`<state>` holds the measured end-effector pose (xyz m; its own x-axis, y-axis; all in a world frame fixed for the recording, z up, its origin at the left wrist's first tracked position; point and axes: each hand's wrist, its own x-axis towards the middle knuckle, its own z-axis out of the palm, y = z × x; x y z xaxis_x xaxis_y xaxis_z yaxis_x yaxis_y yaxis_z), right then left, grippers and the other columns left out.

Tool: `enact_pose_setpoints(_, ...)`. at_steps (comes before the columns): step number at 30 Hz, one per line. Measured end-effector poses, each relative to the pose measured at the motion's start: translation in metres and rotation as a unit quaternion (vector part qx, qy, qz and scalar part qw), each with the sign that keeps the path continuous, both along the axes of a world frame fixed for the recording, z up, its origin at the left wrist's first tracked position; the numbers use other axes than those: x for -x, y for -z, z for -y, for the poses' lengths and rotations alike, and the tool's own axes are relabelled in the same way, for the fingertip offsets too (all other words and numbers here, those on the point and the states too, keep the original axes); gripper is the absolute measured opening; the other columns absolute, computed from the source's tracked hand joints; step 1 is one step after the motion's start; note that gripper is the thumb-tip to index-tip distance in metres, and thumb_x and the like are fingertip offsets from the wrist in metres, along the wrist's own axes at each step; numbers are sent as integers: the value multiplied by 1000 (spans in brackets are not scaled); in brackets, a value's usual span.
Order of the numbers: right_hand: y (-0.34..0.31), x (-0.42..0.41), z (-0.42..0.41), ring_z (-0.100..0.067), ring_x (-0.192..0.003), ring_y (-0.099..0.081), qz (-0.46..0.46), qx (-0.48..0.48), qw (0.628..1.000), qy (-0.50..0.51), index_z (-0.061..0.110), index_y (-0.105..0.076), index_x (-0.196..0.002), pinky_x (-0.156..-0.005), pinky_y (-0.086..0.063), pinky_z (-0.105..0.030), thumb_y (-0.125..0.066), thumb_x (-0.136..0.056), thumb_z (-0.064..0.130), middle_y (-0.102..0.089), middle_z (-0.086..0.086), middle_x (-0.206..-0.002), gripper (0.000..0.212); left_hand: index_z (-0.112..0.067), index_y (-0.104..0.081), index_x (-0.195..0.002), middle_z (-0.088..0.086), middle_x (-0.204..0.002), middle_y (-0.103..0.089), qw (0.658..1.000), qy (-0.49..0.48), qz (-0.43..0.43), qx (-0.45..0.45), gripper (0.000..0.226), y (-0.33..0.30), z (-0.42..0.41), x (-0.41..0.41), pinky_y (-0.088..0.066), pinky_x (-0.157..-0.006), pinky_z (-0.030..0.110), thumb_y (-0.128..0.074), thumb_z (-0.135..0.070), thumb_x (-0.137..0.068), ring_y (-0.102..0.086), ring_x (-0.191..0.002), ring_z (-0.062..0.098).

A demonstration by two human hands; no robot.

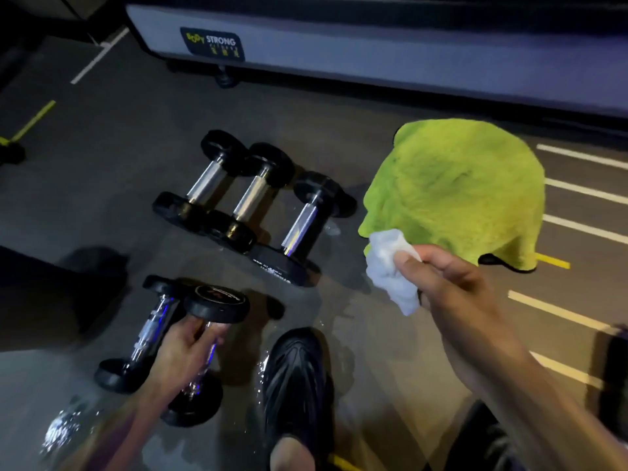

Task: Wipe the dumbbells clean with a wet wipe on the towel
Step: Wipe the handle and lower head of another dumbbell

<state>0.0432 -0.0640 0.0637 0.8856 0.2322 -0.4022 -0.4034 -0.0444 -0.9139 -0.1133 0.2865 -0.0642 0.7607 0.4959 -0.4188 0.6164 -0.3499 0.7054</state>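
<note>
Nearest the camera, a black shoe rests on the dark floor, with water droplets glinting beside it and at lower left. Left of the shoe, the left hand is curled round the chrome handle of a dumbbell, whose upper black head shows a round label; a second dumbbell lies touching it on the left. The right hand is raised at the right, well apart from the left, pinching a crumpled white wipe between thumb and fingers. Just behind the wipe a green towel lies rumpled on the floor, over white and yellow lines; no dumbbell lies on it. Between the hands and farther off, three more dumbbells lie side by side, chrome handles roughly parallel, the rightmost near the towel's left edge. Beyond them stands a grey machine base with a "STRONG" label.
</note>
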Motion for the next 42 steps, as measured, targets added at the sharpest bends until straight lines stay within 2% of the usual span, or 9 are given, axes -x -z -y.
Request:
enact_pose_setpoints(5,-35,-2,14,-8,-91,-69,74,14,995,66,26,-82,-91,-70,-50,-19,-82,-81,41,-72,2,-110,18,-14,-75,-82,37,-76,-67,987,8,142,72,36,-81,45,-46,-50,-53,28,-71,-49,-78,-61,-57,27)
enact_pose_setpoints(12,-58,-22,35,1,-119,-64,101,-34,982,155,11,-80,-78,-95,-43,-30,-74,-71,48,-72,20,-123,38,-14,-75,-81,12,-69,-74,920,96,344,161,13,-189,120,-165,-57,-56,28,-77,-21,-91,-70,-60,24)
enact_pose_setpoints(16,-75,-33,58,-36,-78,-66,91,-70,976,187,-3,-71,-86,-57,-46,-38,-83,-69,56,-79,5,-105,62,-8,-71,-96,1,-82,-79,872,124,430,201,17,-246,169,-229,-60,-65,27,-71,-24,-93,-77,-73,17)
enact_pose_setpoints(18,-83,-40,67,-37,-77,-68,60,-138,968,202,1,-76,-100,-65,-46,-45,-75,-74,54,-79,-6,-108,59,-13,-71,-95,2,-85,-80,847,154,460,219,12,-264,189,-251,-60,-69,30,-71,-25,-94,-78,-76,20)
enact_pose_setpoints(20,-89,-47,74,-21,-89,-78,13,-203,958,204,4,-76,-108,-67,-58,-40,-62,-83,45,-79,-5,-114,49,-12,-72,-96,2,-85,-80,833,168,473,233,13,-273,207,-268,-60,-67,31,-69,-25,-95,-78,-75,21)
enact_pose_setpoints(25,-87,-51,89,-17,-67,-74,-18,-244,946,212,20,-82,-71,-48,-58,-28,-57,-85,45,-77,-8,-87,38,-2,-71,-105,5,-88,-79,837,190,446,255,11,-258,245,-290,-60,-71,27,-65,-9,-98,-77,-78,18)
enact_pose_setpoints(32,-78,-53,108,-31,-61,-54,30,-234,964,125,11,-80,-83,-48,-46,-31,-45,-85,25,-65,-22,-84,38,4,-71,-117,12,-99,-81,854,172,401,285,39,-226,256,-288,-63,-83,33,-74,-20,-87,-80,-92,27)
enact_pose_setpoints(37,-67,-60,105,-31,-80,-65,45,-197,971,131,2,-75,-111,-60,-50,-35,-55,-84,9,-72,-25,-103,34,5,-67,-122,18,-107,-80,854,158,385,312,48,-231,256,-298,-62,-98,43,-84,-18,-84,-79,-100,30)
enact_pose_setpoints(42,-73,-66,97,-19,-90,-73,48,-196,971,126,3,-75,-111,-67,-60,-28,-62,-84,9,-78,-7,-116,31,6,-45,-144,22,-117,-76,849,173,384,319,73,-235,250,-302,-60,-99,55,-83,-9,-83,-77,-105,36)
